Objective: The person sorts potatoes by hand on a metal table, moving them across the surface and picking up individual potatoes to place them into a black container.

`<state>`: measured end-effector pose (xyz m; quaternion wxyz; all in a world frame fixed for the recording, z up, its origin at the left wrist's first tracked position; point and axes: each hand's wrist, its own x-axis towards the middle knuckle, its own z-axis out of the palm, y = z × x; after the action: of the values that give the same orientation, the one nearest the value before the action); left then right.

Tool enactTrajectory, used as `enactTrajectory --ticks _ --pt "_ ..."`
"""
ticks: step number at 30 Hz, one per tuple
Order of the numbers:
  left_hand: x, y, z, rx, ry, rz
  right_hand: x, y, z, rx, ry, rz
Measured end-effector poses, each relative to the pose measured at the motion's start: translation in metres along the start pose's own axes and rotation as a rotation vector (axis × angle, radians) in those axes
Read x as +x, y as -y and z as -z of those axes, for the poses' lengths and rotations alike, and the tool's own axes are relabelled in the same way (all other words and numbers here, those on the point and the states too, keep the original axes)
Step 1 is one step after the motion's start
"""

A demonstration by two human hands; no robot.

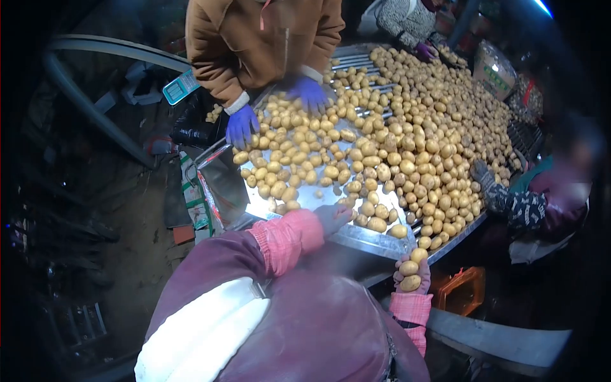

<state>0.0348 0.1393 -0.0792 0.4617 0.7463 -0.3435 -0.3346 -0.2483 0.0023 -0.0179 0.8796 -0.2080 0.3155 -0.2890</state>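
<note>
My right hand [414, 280], in a mauve glove with a pink cuff, is beside the front corner of the metal sorting table. It cradles three potatoes [409, 268] stacked along the palm, its fingers curled around their left side. My left hand [334, 218], in a greyish glove, reaches over the table's near edge and touches the loose potatoes there. That hand is blurred, and its fingers are partly hidden, so I cannot make out whether it grips one. Many yellow-brown potatoes [439, 137] cover the metal table [375, 243], heaped thickest at the right.
Opposite, a person in a brown jacket [267, 44] rests purple-gloved hands [309, 94] on the potatoes. Another person [560, 184] works at the right, and one more at the far end. An orange crate [463, 291] stands below my right hand. A metal rail [503, 337] crosses the lower right.
</note>
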Motion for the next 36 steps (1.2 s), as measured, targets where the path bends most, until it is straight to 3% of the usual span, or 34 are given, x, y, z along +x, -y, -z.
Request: enactTrajectory --ticks 3,9,14,16,21,23,28,30,32,33,35,36 --pt "0.002 -0.012 0.001 0.061 0.035 0.113 -0.003 0.002 -0.002 -0.022 -0.007 -0.001" --pt "0.007 0.004 -0.001 0.113 0.02 0.026 -0.009 0.001 -0.006 0.035 -0.023 0.018" --pt "0.015 -0.009 0.0 -0.588 0.064 0.279 -0.013 0.005 -0.014 0.2 0.135 -0.018" --pt "0.005 -0.057 0.01 -0.952 0.125 0.388 -0.012 0.005 -0.01 0.243 0.192 -0.057" --pt "0.002 -0.105 0.0 -1.132 0.328 0.375 -0.012 0.005 -0.008 0.207 0.093 -0.017" --pt "0.002 -0.098 -0.012 -1.193 0.444 0.352 -0.013 0.005 -0.009 0.218 0.091 -0.017" --pt "-0.012 -0.115 -0.044 -1.076 0.589 0.364 -0.019 -0.001 -0.005 0.247 0.138 -0.035" --pt "-0.024 -0.126 -0.058 -0.944 0.645 0.41 -0.022 0.001 -0.003 0.424 0.225 -0.203" --pt "-0.038 -0.142 -0.067 -0.747 0.721 0.481 -0.042 0.007 -0.02 0.371 0.112 -0.202" --pt "-0.027 -0.11 -0.079 -0.401 0.747 0.151 -0.034 -0.004 -0.001 0.354 0.186 -0.095" --pt "-0.02 -0.092 -0.099 -0.371 0.842 -0.006 -0.03 -0.013 0.03 0.298 0.268 0.053" --pt "-0.028 -0.11 -0.099 -0.627 0.895 0.245 -0.035 -0.013 0.039 0.274 0.288 0.073"
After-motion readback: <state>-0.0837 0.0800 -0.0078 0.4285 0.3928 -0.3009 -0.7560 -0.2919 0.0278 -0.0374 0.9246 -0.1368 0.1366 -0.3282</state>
